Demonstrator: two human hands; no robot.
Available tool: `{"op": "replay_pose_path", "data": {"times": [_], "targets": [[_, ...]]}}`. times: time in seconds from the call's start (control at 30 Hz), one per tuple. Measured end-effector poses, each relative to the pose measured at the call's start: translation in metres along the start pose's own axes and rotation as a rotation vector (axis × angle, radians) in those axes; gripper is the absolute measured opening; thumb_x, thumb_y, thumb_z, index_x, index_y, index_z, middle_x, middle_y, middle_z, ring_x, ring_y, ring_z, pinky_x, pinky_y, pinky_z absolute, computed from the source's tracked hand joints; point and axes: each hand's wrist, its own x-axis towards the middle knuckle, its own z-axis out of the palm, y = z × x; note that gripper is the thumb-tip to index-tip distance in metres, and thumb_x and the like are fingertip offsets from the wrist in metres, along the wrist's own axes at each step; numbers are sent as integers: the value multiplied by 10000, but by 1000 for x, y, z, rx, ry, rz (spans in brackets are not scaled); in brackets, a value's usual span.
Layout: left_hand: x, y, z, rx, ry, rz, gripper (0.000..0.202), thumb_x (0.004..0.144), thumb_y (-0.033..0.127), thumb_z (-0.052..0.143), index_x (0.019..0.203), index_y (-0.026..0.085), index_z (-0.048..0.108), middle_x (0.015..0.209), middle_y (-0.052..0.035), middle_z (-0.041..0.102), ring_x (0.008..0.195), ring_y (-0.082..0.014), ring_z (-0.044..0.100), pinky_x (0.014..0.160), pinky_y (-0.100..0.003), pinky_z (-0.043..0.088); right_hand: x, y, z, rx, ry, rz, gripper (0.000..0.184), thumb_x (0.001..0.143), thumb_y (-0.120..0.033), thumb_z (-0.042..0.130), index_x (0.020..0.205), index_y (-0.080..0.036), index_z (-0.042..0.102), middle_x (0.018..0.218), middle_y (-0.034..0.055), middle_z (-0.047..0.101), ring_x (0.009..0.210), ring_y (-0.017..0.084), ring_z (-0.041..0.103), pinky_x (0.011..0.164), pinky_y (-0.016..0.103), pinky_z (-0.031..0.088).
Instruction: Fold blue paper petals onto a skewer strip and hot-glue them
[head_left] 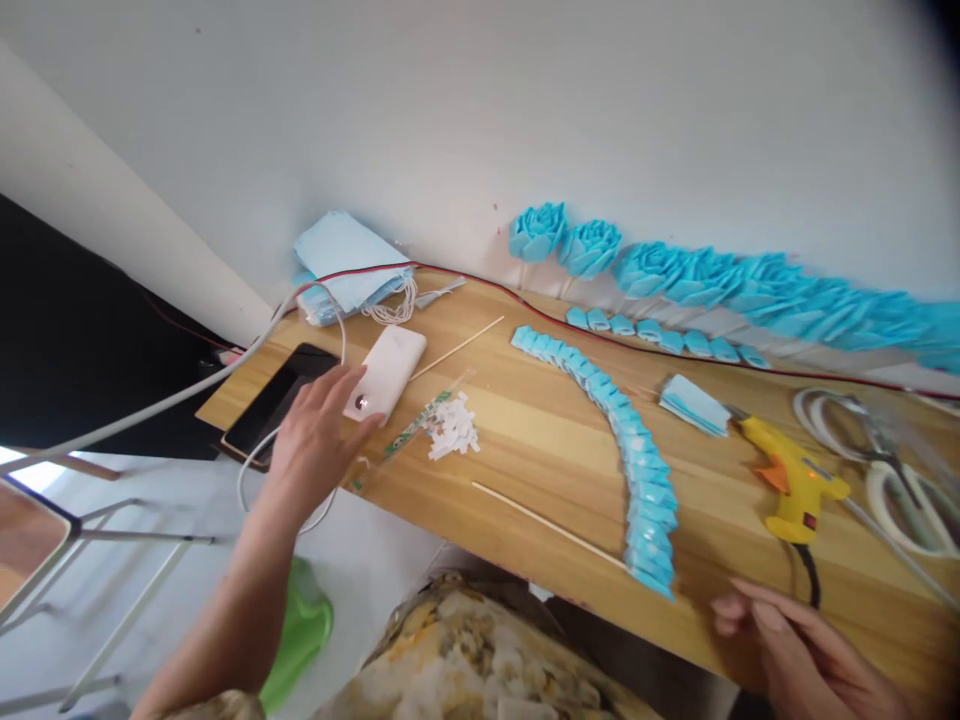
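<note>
At left end of wooden table [525, 440]: left hand [315, 440] stretched forward, fingers spread, fingertips touching near end of white power bank [386, 372]; nothing pinched. Lies flat on the tabletop, just beside black phone [274, 400]; white cable [150, 405] running in from the left. Just right of power bank: white paper scraps [452, 428], thin wooden stick [457, 347] beyond. Mid-table: curved row of folded blue pieces [630, 460]. Along wall: blue paper roses [562, 240]; stack of blue masks [349, 265] in corner. At near right edge: right hand [795, 650] loosely open, fingers extended, holding nothing, near yellow glue gun [795, 485]. Cannot tell contact with its black cord.
</note>
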Motion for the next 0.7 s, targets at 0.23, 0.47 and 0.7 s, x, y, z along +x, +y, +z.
{"op": "replay_pose_path", "data": {"times": [0.23, 0.47, 0.7], "targets": [[-19, -30, -45, 94, 94, -137, 493, 998, 461, 426, 1394, 212, 583, 1384, -118, 634, 1314, -360, 570, 1133, -550, 452, 2, -9, 8, 37, 25, 5, 315, 793, -592, 758, 865, -287, 785, 730, 72, 747, 650, 222, 701, 625, 336, 625], [-41, 27, -43, -312, 59, 193, 591, 847, 455, 563, 1339, 756, 436, 1330, 225, 640, 1177, -339, 678, 1015, -595, 576, 2, -23, 15, 118, -59, -123, 371, 860, -564, 691, 871, -204, 781, 685, 44, 742, 604, 168, 684, 622, 300, 598], [-96, 84, 12, -658, -523, 569, 486, 903, 434, 612, 1348, 624, 561, 1204, 110, 746, 1029, -240, 760, 849, -350, 674, -11, -33, 10, 115, -94, -232, 340, 936, -490, 591, 885, -203, 768, 717, 40, 760, 601, 159, 692, 613, 289, 588]]}}
